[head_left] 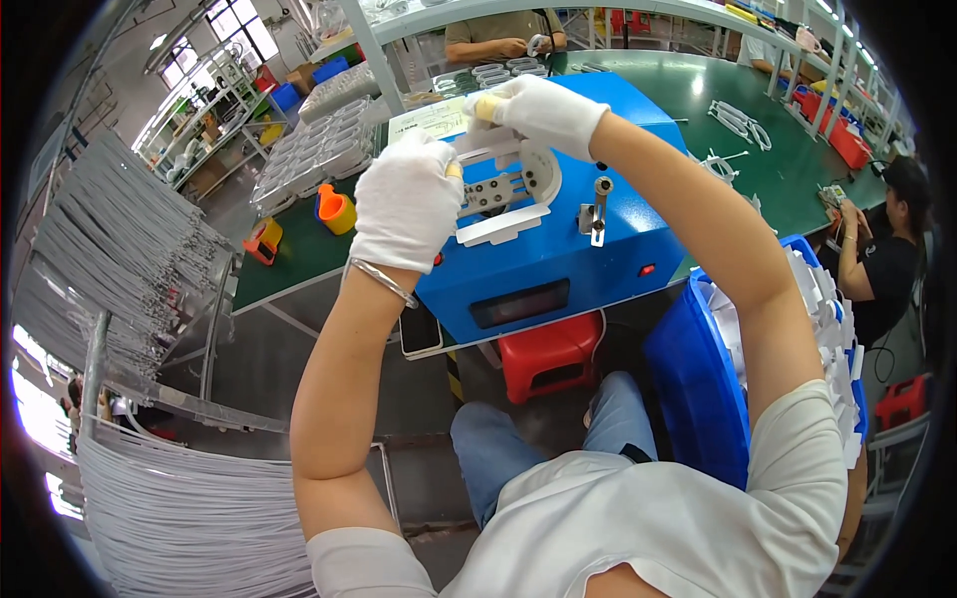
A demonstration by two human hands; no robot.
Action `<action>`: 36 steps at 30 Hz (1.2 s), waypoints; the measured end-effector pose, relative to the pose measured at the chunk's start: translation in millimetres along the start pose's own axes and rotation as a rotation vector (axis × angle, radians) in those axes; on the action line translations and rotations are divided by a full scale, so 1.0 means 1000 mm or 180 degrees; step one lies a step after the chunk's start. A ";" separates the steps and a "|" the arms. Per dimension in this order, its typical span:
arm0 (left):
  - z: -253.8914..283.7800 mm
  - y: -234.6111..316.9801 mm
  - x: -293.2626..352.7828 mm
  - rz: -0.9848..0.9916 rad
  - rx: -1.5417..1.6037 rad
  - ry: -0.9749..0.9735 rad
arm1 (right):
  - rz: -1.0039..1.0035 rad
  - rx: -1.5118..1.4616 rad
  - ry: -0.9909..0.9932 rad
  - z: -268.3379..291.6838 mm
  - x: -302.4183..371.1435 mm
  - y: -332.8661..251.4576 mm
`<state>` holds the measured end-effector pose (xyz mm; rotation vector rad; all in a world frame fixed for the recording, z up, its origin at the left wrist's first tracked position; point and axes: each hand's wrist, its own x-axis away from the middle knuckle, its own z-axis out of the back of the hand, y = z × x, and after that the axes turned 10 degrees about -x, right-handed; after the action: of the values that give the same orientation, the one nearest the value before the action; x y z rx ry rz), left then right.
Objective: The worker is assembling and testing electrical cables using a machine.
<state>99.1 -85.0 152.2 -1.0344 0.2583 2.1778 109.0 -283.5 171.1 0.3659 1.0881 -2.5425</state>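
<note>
Both my hands wear white gloves with the fingertips uncovered. My left hand (404, 199) is closed at the left side of a metal winding fixture (498, 189) on top of a blue machine (628, 219). Behind the fixture, my right hand (553, 115) has its fingers pinched together, with the thumb near the forefinger. What either hand grips is hidden by the gloves. A white flat-sided strip (503, 226) forms the front of the fixture. To its right a small metal bracket with a knob (598, 211) stands on the machine.
Packed trays (314, 149), an orange tape holder (335, 209) and bundled white cables (740, 124) lie on the green table (688, 85). A blue bin (698, 369) of white pieces stands right, a red stool (553, 357) below. Hanging cables (120, 259) fill the left. Other people sit nearby.
</note>
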 end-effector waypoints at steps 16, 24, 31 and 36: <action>-0.014 -0.014 0.000 0.0982 0.0985 -0.0914 | 0.0969 0.0975 -0.0296 -0.002 0.019 -0.023; -0.017 -0.013 0.008 0.0996 0.1596 -0.0420 | 0.1628 0.2535 0.0131 -0.027 0.048 -0.043; -0.019 -0.005 0.008 0.0973 0.1784 -0.0061 | 0.0664 0.0046 -0.0114 -0.008 0.022 -0.024; -0.024 -0.010 0.011 0.0877 0.1627 0.0098 | -0.0283 -0.0768 -0.0440 -0.009 0.012 -0.016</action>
<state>116.1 -82.9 129.3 -0.7713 0.9646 2.1600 92.9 -269.2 170.7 0.0791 1.3637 -2.4314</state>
